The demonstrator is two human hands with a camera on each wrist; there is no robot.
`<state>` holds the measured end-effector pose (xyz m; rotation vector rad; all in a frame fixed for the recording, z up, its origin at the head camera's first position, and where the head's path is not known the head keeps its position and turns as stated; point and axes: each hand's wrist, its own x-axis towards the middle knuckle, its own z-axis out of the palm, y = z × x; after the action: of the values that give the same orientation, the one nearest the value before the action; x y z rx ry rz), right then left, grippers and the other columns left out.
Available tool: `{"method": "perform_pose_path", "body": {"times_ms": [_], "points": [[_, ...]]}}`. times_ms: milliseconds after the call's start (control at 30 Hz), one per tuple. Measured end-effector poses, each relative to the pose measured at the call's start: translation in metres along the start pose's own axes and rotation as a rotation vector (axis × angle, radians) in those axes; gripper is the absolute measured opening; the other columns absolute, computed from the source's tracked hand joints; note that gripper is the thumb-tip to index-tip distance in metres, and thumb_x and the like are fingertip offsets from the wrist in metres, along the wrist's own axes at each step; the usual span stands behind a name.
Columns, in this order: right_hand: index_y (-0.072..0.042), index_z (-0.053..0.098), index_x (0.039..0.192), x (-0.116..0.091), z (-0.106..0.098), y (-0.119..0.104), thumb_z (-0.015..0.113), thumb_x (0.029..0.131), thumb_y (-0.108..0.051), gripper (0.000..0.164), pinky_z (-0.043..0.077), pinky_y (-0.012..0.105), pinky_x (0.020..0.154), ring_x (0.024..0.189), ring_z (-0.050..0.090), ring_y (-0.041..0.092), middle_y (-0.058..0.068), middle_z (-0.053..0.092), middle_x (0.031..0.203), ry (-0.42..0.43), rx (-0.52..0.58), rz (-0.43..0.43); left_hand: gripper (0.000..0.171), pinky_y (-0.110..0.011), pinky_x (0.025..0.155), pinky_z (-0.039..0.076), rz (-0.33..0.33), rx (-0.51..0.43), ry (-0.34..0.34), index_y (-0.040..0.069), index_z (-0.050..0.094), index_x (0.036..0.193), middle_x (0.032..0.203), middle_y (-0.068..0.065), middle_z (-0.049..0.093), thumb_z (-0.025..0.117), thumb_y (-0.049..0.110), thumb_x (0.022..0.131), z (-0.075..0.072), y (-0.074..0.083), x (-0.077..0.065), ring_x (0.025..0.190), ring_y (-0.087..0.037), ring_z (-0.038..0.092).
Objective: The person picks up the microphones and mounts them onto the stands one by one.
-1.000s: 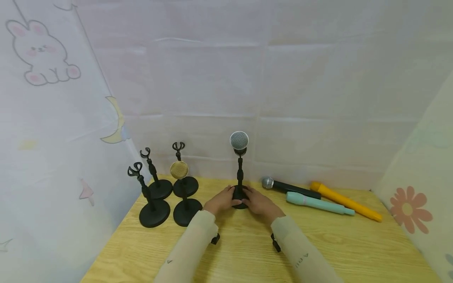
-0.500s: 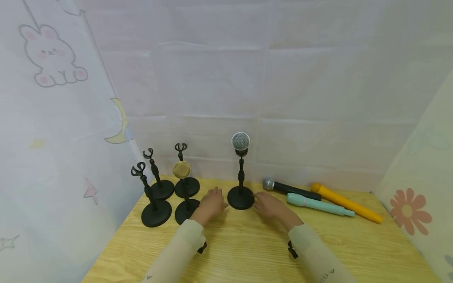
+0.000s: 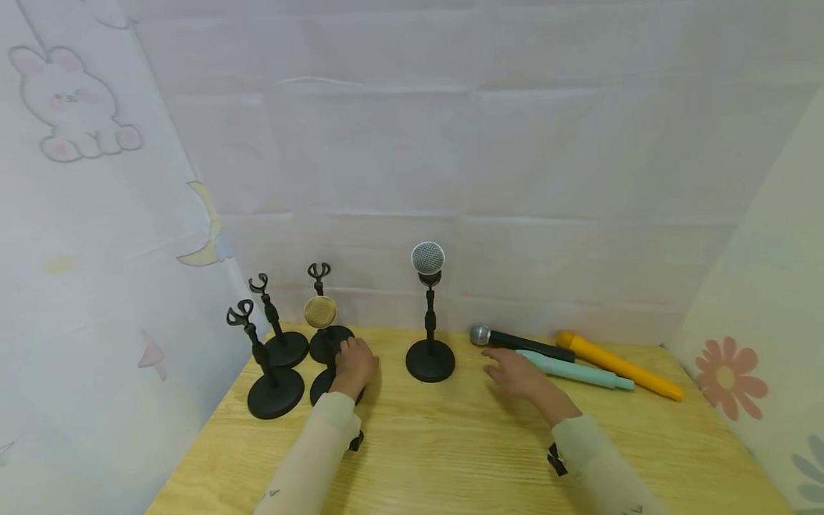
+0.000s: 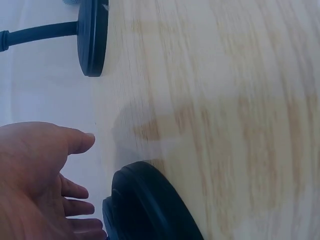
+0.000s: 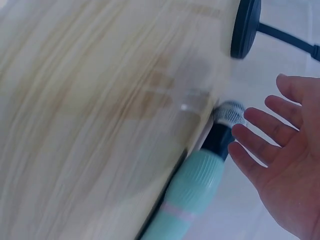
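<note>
My left hand (image 3: 355, 365) is beside a black stand holding a gold-headed microphone (image 3: 320, 312). In the left wrist view its thumb and fingers are spread near a round black base (image 4: 155, 205); nothing is visibly gripped. A silver-headed microphone (image 3: 428, 258) sits upright in the clip of a second stand (image 3: 430, 361) at the middle, apart from both hands. Over on the right, my right hand (image 3: 518, 375) hovers with fingers extended by a mint green microphone (image 3: 579, 371) and a black microphone (image 3: 524, 344). Its palm holds nothing in the right wrist view.
Three stands with bare clips, such as the front-left one (image 3: 273, 393), stand at the left around the gold-headed microphone. An orange-yellow microphone (image 3: 624, 366) lies at the right. A cloth backdrop (image 3: 373, 157) rises behind the wooden table (image 3: 438, 458).
Both hands have let go of the middle stand's base and moved apart. The left went left to the gold-headed microphone's stand, the right went right towards the lying microphones.
</note>
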<state>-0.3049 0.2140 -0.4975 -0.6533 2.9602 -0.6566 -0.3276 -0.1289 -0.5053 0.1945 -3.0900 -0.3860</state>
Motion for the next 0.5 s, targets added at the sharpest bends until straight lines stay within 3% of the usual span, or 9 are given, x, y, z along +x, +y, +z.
{"method": "perform_pose_path", "body": {"times_ms": [267,500], "points": [[0.004,0.062,0.133,-0.022,-0.016,0.031,0.058,0.103,-0.015,0.036,0.044,0.061,0.103,0.124,0.056,0.046,0.024,0.062,0.133,0.104,-0.035,0.02,0.069,-0.055,0.099,0.049,-0.042,0.019,-0.02,-0.022,0.039,0.141,0.139,-0.041,0.04,0.057,0.034,0.104,0.001,-0.003,0.007,0.127,-0.052,0.041],[0.004,0.062,0.132,-0.037,-0.031,0.056,0.059,0.101,-0.015,0.036,0.044,0.064,0.101,0.125,0.052,0.051,0.028,0.06,0.133,0.12,-0.066,0.099,0.072,-0.057,0.105,0.046,-0.099,-0.034,-0.063,-0.029,0.023,0.144,0.147,-0.049,0.025,0.05,0.027,0.107,0.0,-0.011,0.016,0.137,-0.06,0.03]]}}
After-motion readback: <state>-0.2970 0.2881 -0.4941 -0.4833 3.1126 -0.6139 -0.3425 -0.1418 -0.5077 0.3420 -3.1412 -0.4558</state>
